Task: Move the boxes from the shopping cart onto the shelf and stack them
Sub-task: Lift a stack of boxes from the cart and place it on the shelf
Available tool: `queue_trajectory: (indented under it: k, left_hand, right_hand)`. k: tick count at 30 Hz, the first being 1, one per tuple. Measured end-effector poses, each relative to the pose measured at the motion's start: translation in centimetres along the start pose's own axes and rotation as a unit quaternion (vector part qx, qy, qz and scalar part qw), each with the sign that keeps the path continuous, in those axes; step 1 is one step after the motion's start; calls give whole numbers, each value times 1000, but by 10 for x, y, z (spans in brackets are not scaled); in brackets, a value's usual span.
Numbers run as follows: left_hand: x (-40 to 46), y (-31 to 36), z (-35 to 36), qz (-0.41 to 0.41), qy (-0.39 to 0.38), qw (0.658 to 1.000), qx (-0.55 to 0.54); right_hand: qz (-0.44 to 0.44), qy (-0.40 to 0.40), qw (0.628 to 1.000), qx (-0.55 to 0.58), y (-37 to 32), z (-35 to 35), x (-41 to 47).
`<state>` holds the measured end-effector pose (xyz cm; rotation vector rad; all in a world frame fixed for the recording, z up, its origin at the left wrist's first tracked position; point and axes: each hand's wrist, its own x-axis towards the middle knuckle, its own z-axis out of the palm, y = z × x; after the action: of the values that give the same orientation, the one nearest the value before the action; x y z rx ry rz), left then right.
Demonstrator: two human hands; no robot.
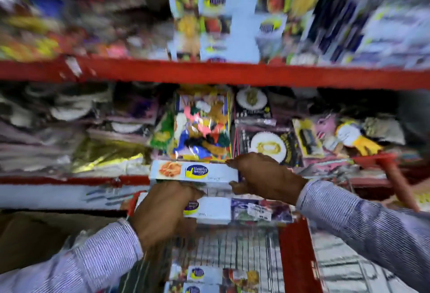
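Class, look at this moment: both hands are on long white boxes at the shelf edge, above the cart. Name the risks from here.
1. The upper white box, held by the right hand at one end only, could tip off the shelf edge.
2. The balloon packet stands right behind it and may be knocked over.
3. The lower box, gripped by the left hand, could slip down into the wire cart.

Single head view, close, facing forward and down: shelf (232, 75) ahead, shopping cart (295, 246) below.

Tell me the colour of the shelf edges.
Red, seen in the head view: the shelf edges run across above the hands.
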<state>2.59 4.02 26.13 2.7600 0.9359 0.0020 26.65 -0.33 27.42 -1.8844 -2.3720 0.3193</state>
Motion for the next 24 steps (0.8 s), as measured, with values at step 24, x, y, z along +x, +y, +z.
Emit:
queue_trajectory:
  k: [24]
  left_hand:
    - [86, 25, -282, -17, 156, 988, 5]
  right_hand:
    - [44, 159, 982, -86, 32, -273, 81]
